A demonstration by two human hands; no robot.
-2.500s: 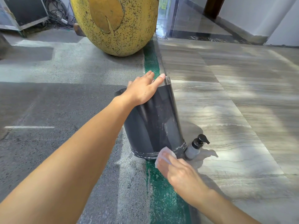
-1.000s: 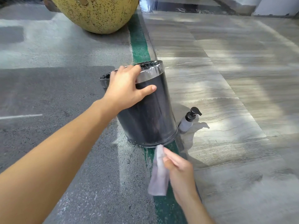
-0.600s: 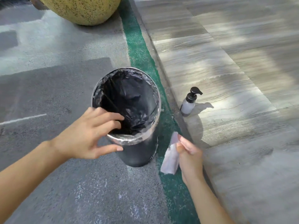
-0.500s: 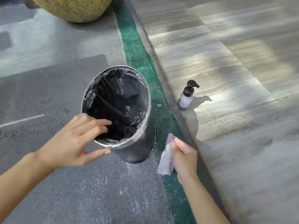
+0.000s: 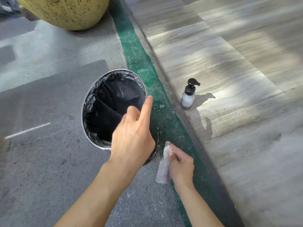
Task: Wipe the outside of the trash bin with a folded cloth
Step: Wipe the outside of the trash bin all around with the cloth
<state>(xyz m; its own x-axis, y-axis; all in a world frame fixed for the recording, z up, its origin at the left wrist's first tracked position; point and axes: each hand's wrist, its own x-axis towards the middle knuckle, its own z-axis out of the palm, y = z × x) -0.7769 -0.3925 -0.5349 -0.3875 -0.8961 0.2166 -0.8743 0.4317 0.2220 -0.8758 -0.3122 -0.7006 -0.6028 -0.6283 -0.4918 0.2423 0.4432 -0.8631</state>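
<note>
Two surfaces filled my view: grey asphalt on one side, streaked stone paving on the other, with a green painted strip running between them from twelve o'clock down to five. Up at eleven o'clock sat a big speckled yellow planter, cut off by the frame. Dead centre I had the trash bin, silver-rimmed with a black liner, standing on the asphalt beside the green strip. My left hand hung over the bin's near rim, open, forefinger stretched toward one o'clock, gripping nothing. At three o'clock from the bin, a small pump bottle stood upright on the paving. My right hand was closed around the folded cloth, pale and hanging down, just beside the bin's base at five o'clock; whether it touched the bin, I couldn't tell.
</note>
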